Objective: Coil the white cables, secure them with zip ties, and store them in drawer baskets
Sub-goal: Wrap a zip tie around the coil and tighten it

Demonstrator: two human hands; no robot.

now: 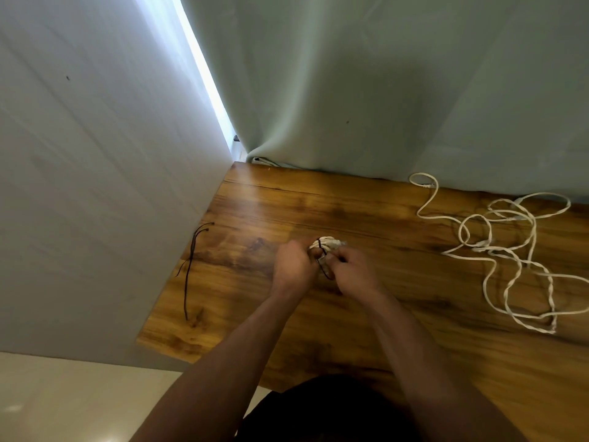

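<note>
My left hand (292, 264) grips the small white coil (329, 243) mid-bench (255, 218). My right hand (354, 270) pinches the black zip tie (321, 250) looped round it. The coil looks light and springy and would likely unwind if slackened, so I'd hold it across the bundle. Spare ties (190, 266) lie to the left and loose white cables (510, 250) to the right, both well apart and not in the way.
</note>
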